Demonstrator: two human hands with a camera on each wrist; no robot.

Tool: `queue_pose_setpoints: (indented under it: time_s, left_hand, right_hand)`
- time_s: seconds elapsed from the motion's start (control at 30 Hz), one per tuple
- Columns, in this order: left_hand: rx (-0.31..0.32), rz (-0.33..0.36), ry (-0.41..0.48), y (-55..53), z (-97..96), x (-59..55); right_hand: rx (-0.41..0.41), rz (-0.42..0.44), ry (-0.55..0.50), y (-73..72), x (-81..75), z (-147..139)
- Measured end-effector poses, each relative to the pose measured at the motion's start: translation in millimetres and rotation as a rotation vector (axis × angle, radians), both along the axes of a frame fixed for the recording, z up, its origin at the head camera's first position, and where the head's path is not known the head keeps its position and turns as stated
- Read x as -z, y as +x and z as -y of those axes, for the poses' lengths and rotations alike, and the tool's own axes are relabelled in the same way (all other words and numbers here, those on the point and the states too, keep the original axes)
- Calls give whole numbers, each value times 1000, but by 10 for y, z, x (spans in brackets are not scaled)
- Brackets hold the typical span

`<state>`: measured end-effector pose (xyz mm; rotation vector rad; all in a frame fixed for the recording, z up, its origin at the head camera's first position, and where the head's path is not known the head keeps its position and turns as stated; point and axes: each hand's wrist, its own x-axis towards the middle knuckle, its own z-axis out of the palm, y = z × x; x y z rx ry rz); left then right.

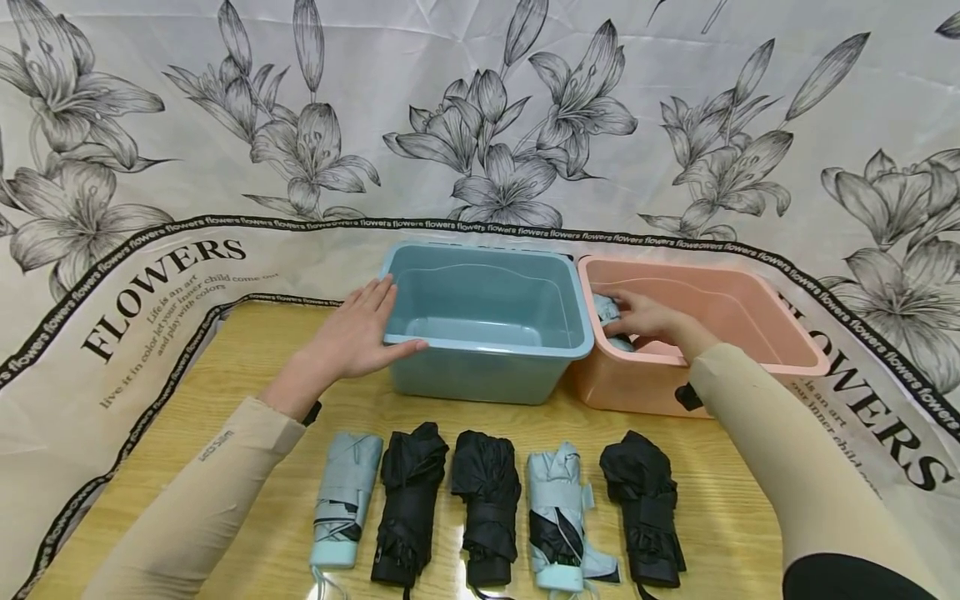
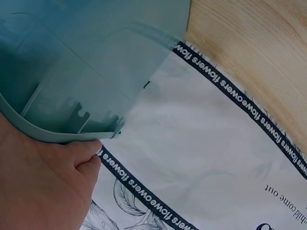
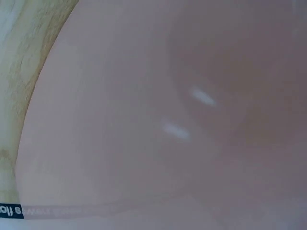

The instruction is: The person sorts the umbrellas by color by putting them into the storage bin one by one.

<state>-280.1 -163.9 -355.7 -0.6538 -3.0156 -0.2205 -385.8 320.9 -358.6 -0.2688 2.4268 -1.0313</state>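
My left hand (image 1: pixel 358 332) rests on the left rim of a blue plastic bin (image 1: pixel 480 372), fingers straight and thumb spread along the front edge. In the left wrist view the same hand (image 2: pixel 43 182) touches the outside of the bin's rim (image 2: pixel 62 136). Inside the left end of a pink bin (image 1: pixel 750 321), my right hand (image 1: pixel 648 321) grips a light blue folded umbrella (image 1: pixel 607 310), partly hidden by the fingers. Only the pink bin's wall (image 3: pixel 105 115) fills the right wrist view; neither hand nor umbrella shows there.
In front of the bins lies a row of folded umbrellas: light blue (image 1: pixel 347 492), black (image 1: pixel 411 508), black (image 1: pixel 487 500), light blue (image 1: pixel 557 508) and black (image 1: pixel 641 508). A flower-printed cloth (image 1: pixel 420 200) hangs behind the wooden table (image 1: pixel 255 350).
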Motion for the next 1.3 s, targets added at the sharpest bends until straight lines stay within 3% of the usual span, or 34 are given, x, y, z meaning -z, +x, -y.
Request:
queue_pose_setpoints:
  time_s: [0.43, 0.77, 1.1, 1.3]
  left_hand:
    - [10, 0, -4, 26, -1, -31]
    - [12, 14, 4, 17, 2, -30]
    - [18, 5, 15, -9, -18, -22]
    - [10, 4, 18, 9, 5, -16]
  right_hand:
    - [-66, 60, -62, -68, 94, -43]
    - [-90, 109, -40, -8, 16, -23]
    - [-71, -55, -51, 248, -252, -23]
    - [-64, -204, -41, 467, -373, 24]
